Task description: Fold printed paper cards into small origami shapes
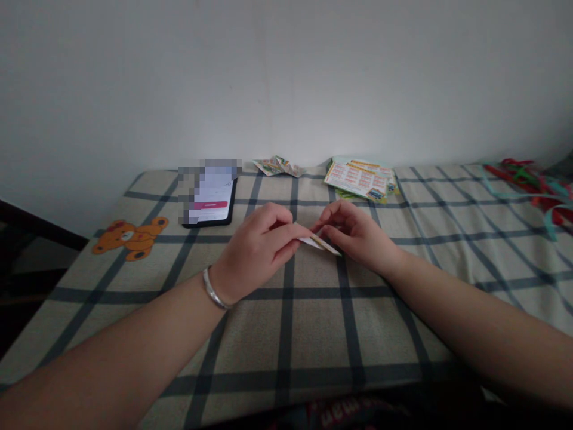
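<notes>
Between my two hands, low over the checked tablecloth, is a small piece of folded paper (323,243) with pale faces, partly hidden by my fingers. My left hand (264,242), with a silver bangle at the wrist, pinches its left end between thumb and fingers. From the other side my right hand (353,233) grips the paper's far edge with bent fingers, the thumb lying along it. Behind them, a stack of printed paper cards (358,179) lies against the wall. Left of the stack rest some folded printed papers (277,166).
A phone (210,197) with a lit, partly blurred screen lies at the back left. Nearer the left edge is an orange bear cutout (131,239). Red, green and turquoise ribbons (537,185) are heaped at the far right. The checked tablecloth (250,352) meets a white wall.
</notes>
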### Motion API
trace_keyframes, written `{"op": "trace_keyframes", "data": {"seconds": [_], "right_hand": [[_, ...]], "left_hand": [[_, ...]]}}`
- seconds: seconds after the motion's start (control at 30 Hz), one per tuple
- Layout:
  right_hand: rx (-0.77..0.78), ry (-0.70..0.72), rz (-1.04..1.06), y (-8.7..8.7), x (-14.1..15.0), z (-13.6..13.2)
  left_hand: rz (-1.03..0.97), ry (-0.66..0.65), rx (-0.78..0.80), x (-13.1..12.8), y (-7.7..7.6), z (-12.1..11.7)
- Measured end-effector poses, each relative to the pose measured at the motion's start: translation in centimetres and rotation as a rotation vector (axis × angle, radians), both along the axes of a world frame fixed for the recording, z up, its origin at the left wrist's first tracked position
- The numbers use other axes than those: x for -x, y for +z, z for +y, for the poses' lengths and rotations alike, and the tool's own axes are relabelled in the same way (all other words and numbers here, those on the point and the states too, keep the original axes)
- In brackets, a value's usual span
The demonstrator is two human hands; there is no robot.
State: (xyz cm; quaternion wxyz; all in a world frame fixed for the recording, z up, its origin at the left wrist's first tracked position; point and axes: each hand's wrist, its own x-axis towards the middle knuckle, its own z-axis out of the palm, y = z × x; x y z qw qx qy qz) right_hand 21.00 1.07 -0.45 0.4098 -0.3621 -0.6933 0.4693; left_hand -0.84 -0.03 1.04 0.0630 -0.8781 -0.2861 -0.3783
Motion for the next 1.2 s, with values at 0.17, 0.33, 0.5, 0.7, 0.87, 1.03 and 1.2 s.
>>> {"op": "trace_keyframes", "data": {"seconds": [0.17,0.33,0.5,0.7,0.87,1.03,1.2], "right_hand": [[-0.043,0.007,0.008,0.5,0.1,-0.2],[-0.174,0.021,-0.111,1.2,-0.4,-0.6],[-0.329,-0.007,-0.306,1.3,-0.7,-1.0],[-0.379,-0.107,-0.345,0.8,-0.3,-0.7],[-0.295,-0.198,-0.246,0.6,-0.3,-0.3],[-0.247,-0.216,-0.159,0.4,-0.4,-0.1],[-0.211,-0.223,-0.154,0.3,-0.4,0.0]], "left_hand": [[0.049,-0.032,-0.014,-0.2,0.1,-0.1],[0.092,0.095,0.076,-0.2,-0.1,0.1],[0.098,0.143,0.129,-0.1,-0.3,0.3],[0.019,0.054,0.161,-0.3,-0.3,0.2],[-0.092,0.097,0.139,-0.2,-0.3,0.4],[-0.087,0.174,0.206,0.0,-0.4,0.9],[-0.105,0.154,0.179,0.1,-0.4,1.0]]}}
